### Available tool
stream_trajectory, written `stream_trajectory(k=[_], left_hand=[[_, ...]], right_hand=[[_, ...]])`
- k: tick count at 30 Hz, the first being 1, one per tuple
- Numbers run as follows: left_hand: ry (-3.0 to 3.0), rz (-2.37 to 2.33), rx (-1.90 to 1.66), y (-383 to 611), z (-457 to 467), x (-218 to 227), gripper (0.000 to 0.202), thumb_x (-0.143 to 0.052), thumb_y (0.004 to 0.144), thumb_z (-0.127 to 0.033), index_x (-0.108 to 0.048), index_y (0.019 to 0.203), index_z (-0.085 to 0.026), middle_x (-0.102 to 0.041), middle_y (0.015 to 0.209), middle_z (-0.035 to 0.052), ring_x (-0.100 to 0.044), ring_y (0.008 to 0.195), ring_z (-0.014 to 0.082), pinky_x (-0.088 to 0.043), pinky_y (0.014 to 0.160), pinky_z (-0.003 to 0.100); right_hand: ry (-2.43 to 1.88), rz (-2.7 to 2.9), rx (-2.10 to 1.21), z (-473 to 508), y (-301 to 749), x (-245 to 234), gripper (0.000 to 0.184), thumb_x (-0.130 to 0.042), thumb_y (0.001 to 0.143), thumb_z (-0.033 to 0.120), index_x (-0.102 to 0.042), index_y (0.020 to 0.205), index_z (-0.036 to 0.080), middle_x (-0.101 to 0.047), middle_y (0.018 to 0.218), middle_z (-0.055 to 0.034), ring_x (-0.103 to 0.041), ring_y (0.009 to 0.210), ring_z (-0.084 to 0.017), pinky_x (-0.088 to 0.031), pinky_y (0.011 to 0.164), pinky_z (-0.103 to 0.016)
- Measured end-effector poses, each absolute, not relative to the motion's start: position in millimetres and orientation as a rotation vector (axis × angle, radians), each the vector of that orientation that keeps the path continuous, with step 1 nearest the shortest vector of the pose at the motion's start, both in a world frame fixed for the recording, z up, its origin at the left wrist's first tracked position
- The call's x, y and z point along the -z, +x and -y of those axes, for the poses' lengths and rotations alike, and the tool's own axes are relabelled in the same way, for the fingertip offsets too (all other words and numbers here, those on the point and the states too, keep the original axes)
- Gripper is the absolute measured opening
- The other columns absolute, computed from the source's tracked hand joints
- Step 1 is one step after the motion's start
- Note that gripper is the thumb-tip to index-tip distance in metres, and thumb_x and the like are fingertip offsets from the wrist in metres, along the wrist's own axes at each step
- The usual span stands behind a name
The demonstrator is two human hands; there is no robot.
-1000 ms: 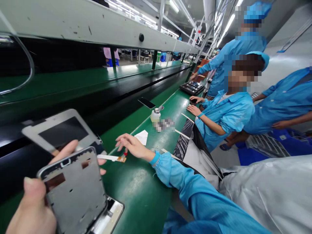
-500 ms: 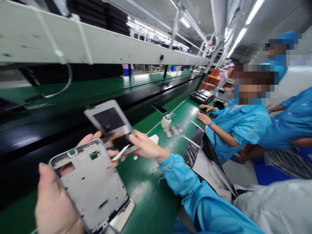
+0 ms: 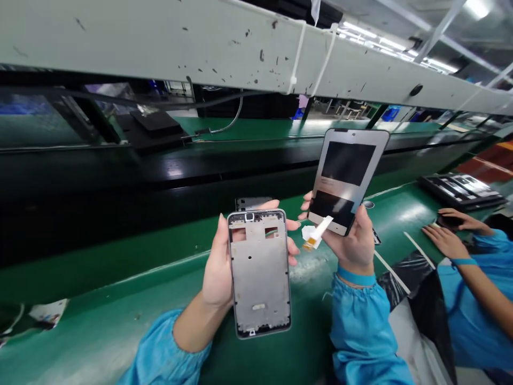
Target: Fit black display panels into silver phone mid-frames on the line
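My left hand (image 3: 218,262) grips a grey metal phone frame (image 3: 260,272), held upright with its inner side facing me. My right hand (image 3: 352,240) holds a white phone screen panel (image 3: 347,179) by its lower end, tilted slightly right. A short white flex ribbon with an orange tip (image 3: 316,235) hangs from the panel's bottom edge. The two parts are side by side, a small gap apart, above the green bench (image 3: 120,321).
A second frame (image 3: 250,202) lies on the bench behind my left hand. A black conveyor belt (image 3: 120,203) runs behind the bench under a white rail (image 3: 160,43). A co-worker's hands (image 3: 444,240) rest at the right, near a tray of screens (image 3: 460,190).
My right hand picked the screen panel off the belt and brought it beside the frame. My view swung left, so the co-workers slid to the right edge.
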State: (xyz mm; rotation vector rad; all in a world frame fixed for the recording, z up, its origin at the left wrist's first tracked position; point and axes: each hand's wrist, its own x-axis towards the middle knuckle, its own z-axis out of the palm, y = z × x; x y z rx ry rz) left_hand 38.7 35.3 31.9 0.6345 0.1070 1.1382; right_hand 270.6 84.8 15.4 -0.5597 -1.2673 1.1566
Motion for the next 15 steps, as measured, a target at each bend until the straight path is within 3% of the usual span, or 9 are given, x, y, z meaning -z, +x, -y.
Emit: stream_trajectory(k=[5, 15], left_hand=[[0.636, -0.094, -1.134, 37.0, -34.3, -37.0, 0.063, -0.064, 0.108, -0.072, -0.078, 0.144, -0.023, -0.083, 0.127, 0.0131, -0.082, 0.092, 0.0266, -0.067, 0.083, 0.037], [0.661, -0.076, -1.109, 34.4, -27.7, -39.7, 0.063, -0.06, 0.108, -0.075, -0.078, 0.145, -0.028, -0.084, 0.126, 0.0091, -0.082, 0.094, 0.0257, -0.067, 0.084, 0.037]], right_hand=[[-0.532, 1.198, -1.126, -84.3, 272.7, -18.6, 0.061, -0.059, 0.104, 0.08, -0.081, 0.129, 0.028, -0.08, 0.127, -0.0119, -0.08, 0.108, -0.032, -0.071, 0.1, -0.055], [-0.467, 1.198, -1.101, -81.7, 275.4, -17.6, 0.057, -0.072, 0.097, 0.074, -0.08, 0.131, 0.028, -0.075, 0.132, -0.0124, -0.078, 0.104, -0.031, -0.074, 0.091, -0.056]])
